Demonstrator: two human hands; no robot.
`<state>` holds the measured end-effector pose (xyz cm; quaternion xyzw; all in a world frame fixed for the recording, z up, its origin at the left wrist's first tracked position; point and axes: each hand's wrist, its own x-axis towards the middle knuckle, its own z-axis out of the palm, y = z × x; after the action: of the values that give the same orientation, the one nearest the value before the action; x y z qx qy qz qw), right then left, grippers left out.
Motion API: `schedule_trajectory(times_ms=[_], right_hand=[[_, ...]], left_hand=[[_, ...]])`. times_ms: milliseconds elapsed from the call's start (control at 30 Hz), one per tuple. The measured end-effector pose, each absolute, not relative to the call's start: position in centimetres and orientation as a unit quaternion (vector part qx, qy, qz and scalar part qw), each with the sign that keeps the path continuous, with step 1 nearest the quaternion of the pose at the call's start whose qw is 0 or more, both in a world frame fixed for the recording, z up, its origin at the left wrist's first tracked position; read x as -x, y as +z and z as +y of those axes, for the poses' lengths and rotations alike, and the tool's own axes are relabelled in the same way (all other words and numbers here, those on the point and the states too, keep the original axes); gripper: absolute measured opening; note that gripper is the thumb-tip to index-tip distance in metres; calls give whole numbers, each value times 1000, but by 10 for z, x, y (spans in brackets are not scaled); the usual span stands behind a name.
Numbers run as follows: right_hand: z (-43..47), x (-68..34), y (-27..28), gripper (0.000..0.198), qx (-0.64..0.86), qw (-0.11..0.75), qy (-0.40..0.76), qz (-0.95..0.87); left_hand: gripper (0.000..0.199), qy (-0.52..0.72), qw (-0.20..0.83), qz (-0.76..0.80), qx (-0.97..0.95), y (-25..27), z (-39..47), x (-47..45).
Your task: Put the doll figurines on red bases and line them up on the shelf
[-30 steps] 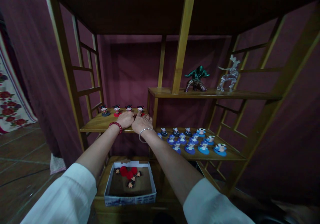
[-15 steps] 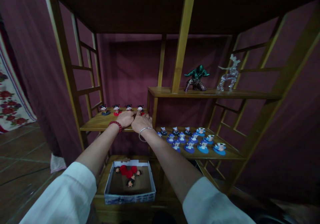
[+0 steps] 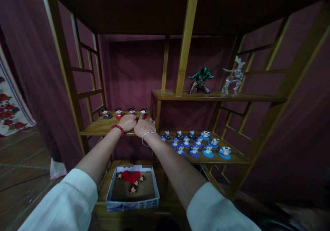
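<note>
My left hand (image 3: 128, 123), with a red bead bracelet, rests at the front of the left shelf (image 3: 96, 127), fingers curled inward. Close beside it is my right hand (image 3: 144, 126), wearing a silver bangle, its fingers also bent and nearly meeting the left ones. Whatever lies between the fingertips is hidden by the hands. Just beyond them stand black-haired doll figurines in a row: one figurine (image 3: 131, 111) behind my left hand and another figurine (image 3: 143, 112) behind my right fingers. Further left are a red-based figurine (image 3: 118, 112) and a dark-based figurine (image 3: 106, 113).
Below, an open cardboard box (image 3: 132, 204) holds several red, black-haired figurines (image 3: 132, 179). Several blue and purple figurines (image 3: 194, 150) fill the lower right shelf (image 3: 238, 158). Above them stand a green crouching statuette (image 3: 202, 80) and a clear deer-like figure (image 3: 234, 77). A wooden post (image 3: 187, 40) divides the cabinet.
The whole view has shifted slightly, so everything sits a little further left. Both hands keep nearly the same pose at the shelf, and the figurines stand as before.
</note>
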<state>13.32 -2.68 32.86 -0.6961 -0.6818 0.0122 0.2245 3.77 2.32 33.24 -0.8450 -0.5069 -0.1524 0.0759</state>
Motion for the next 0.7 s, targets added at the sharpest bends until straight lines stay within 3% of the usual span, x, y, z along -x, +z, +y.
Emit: schedule_trajectory(times_ms=[433,700], right_hand=[[-33,-131,324,53,688,282,-29,-668],[-53,-146,304,49,487,414,-86,-764]], left_hand=[[33,-187,139,-524,819,336,2,-40],[25,-247,143,-526,801,319,-30,-43]])
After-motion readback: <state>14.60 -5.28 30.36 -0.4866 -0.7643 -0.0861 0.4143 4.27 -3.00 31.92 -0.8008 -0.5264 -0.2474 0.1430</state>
